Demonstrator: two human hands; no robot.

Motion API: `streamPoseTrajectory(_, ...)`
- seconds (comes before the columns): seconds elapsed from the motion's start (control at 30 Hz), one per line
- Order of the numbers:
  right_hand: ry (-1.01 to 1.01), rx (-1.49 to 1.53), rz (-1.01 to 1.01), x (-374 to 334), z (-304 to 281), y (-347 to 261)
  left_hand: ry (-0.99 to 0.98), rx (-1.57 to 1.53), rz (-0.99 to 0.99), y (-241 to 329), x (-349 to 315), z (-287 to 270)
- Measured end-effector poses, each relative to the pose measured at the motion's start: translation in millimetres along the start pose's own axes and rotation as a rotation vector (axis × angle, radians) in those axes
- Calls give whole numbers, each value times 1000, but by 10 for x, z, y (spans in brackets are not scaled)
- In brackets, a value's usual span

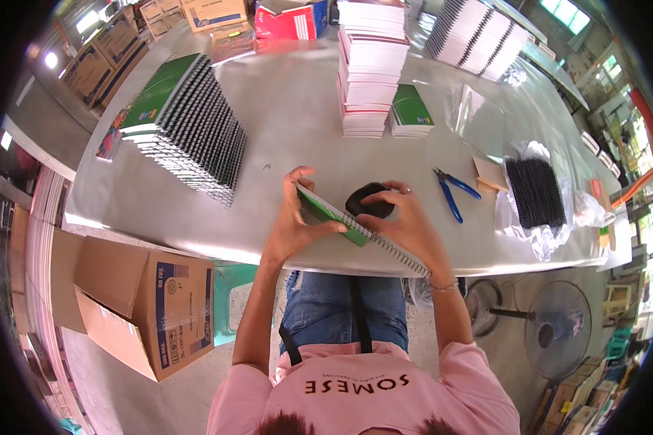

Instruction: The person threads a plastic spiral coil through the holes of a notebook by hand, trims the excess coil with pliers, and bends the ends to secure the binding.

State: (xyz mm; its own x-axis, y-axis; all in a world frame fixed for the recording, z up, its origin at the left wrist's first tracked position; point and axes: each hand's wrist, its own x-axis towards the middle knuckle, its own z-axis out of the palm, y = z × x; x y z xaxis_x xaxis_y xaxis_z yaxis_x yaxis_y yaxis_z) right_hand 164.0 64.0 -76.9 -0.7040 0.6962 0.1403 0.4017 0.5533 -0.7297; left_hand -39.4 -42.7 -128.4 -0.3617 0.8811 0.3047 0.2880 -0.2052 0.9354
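Near the table's front edge, my left hand [295,221] grips a green-covered notebook [329,212], tilted with its edge up. A black spiral coil [399,254] runs along that edge, partly threaded, and its loose end sticks out toward my right wrist. My right hand [406,223] is bent over the coil beside the notebook, thumb and fingers curled around a rounded black object [368,201] whose kind I cannot make out. To the right lie blue-handled pliers [456,192]. A bundle of black coils [535,192] rests on clear plastic farther right.
A tall stack of spiral-bound notebooks [196,130] stands at left. Unbound books [372,69] are piled at the back middle, with a short green-topped stack [411,110] beside them. An opened carton [174,304] sits below the table's left side; a fan [555,326] stands at lower right.
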Motion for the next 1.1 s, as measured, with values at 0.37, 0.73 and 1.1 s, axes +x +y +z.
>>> streamPoseTrajectory(0.37, -210, 341, -133, -59, -241, -89, -14, -37, -6, -39, -70, 81)
streamPoseTrajectory(0.73, -283, 245, 66, 131, -292, 13, 20, 61, 57, 37, -35, 104)
streamPoseTrajectory(1.1, -616, 656, 55, 216, -49, 198, 6, 15, 124, -142, -86, -17)
